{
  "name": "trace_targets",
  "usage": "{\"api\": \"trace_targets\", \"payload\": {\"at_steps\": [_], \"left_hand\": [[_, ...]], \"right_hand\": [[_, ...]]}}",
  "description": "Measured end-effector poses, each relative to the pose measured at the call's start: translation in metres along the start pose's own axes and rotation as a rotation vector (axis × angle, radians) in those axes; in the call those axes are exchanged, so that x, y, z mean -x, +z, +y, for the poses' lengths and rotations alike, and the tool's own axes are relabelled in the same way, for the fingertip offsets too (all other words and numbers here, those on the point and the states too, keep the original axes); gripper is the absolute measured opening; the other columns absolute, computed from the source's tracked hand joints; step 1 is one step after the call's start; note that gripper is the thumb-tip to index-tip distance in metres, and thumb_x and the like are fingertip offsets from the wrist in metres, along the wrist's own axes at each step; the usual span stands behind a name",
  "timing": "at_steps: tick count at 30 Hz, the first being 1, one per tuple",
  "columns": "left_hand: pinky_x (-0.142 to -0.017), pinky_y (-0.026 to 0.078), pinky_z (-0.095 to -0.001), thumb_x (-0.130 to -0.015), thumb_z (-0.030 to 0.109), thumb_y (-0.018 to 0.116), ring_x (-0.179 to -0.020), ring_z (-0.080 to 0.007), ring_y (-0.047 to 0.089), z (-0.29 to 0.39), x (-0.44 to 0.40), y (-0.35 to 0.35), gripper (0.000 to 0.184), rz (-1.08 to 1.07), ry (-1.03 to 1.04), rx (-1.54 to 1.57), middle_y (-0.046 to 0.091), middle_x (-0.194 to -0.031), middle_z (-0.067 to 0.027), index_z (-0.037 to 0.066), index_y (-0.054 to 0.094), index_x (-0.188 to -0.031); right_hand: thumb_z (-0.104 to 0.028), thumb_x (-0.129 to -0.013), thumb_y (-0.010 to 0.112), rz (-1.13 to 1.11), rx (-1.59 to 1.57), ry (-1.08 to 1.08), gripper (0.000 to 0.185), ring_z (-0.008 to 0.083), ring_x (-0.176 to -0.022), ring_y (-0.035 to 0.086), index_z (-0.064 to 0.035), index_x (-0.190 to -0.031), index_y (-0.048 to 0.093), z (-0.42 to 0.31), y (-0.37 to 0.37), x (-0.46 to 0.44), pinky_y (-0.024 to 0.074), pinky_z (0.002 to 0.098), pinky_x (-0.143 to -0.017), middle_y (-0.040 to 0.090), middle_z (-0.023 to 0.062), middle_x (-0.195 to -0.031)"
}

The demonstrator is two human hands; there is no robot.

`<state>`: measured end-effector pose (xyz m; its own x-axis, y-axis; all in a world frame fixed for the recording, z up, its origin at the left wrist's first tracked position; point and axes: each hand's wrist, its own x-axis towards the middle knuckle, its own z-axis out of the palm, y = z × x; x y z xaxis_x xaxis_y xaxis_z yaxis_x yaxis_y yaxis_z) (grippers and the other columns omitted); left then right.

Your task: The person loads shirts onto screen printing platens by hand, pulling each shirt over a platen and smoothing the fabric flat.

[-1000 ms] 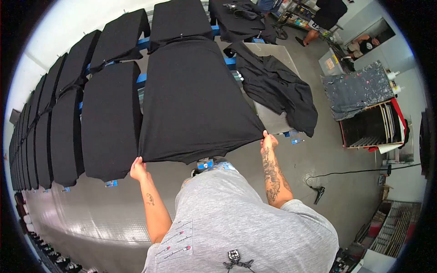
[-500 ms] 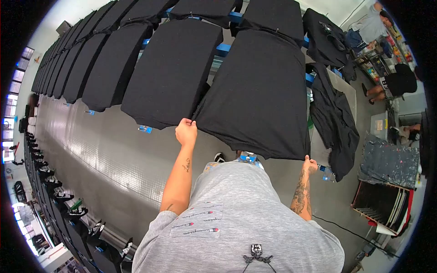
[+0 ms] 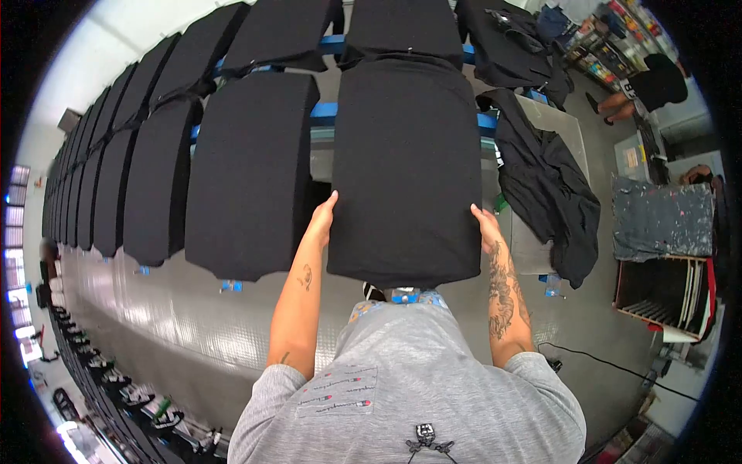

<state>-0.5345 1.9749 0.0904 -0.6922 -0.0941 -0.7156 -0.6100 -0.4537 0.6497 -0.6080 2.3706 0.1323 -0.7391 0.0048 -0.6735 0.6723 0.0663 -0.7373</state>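
Observation:
A black shirt [image 3: 406,170] lies smooth over the flat board directly before me, its lower edge wrapped close around the board's near end. Against its left side rests my left hand [image 3: 323,219], fingers stretched along the edge. On the opposite side, my right hand [image 3: 487,227] is also open, its fingertips at the fabric's right edge. Neither hand has cloth bunched in it. A second black-covered board [image 3: 247,174] stands just left of my left hand. To the right of my right hand, a loose, crumpled black garment [image 3: 550,182] drapes over a pale board [image 3: 572,131].
More black-covered boards [image 3: 158,174] run in rows to the left on blue bars [image 3: 325,114]. Beyond the right side, a person in black [image 3: 657,81] is near shelves of containers [image 3: 618,35]. A paint-spotted dark surface [image 3: 663,216] and a cable [image 3: 610,362] are at right.
Both hands have let go of the stretched hem and moved up to the board's sides. The shirt, earlier pulled wide, now fits close and smooth. The view has shifted slightly.

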Motion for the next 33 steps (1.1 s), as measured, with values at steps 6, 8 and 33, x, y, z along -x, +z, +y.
{"api": "trace_targets", "payload": {"at_steps": [6, 8, 33], "left_hand": [[-0.108, 0.033, -0.0395, -0.096, 0.044, 0.05, -0.128, -0.027, 0.045, 0.037, -0.03, 0.019, 0.061, 0.043, 0.056, -0.018, 0.048, -0.138, -0.0159, -0.003, 0.044, -0.135], [-0.108, 0.033, -0.0396, -0.096, 0.042, 0.05, -0.128, -0.0271, 0.044, 0.068, -0.061, 0.03, 0.059, 0.07, 0.073, -0.046, 0.048, -0.138, -0.0163, -0.003, 0.045, -0.134], [-0.061, 0.043, -0.0238, -0.084, 0.026, 0.074, -0.065, -0.0075, 0.052, 0.268, -0.337, 0.053, 0.025, 0.347, 0.502, -0.427, 0.061, -0.077, 0.0005, 0.003, 0.064, -0.087]], "right_hand": [[-0.045, -0.09, 0.062, -0.084, -0.129, 0.045, 0.068, 0.0259, -0.123, 0.049, 0.0071, -0.13, 0.045, -0.007, -0.014, -0.069, 0.0373, 0.0391, -0.104, 0.052, 0.0178, -0.131], [-0.045, -0.09, 0.063, 0.014, -0.085, -0.088, 0.058, 0.0207, -0.115, 0.053, 0.0021, -0.122, 0.055, -0.019, -0.013, -0.134, 0.0409, 0.0366, -0.098, 0.058, 0.0124, -0.121], [-0.035, -0.089, 0.063, 0.343, 0.447, -0.634, 0.039, 0.0158, -0.08, 0.062, -0.0024, -0.11, 0.064, -0.214, 0.001, -0.396, 0.0476, 0.0315, -0.074, 0.068, 0.0085, -0.088]]}}
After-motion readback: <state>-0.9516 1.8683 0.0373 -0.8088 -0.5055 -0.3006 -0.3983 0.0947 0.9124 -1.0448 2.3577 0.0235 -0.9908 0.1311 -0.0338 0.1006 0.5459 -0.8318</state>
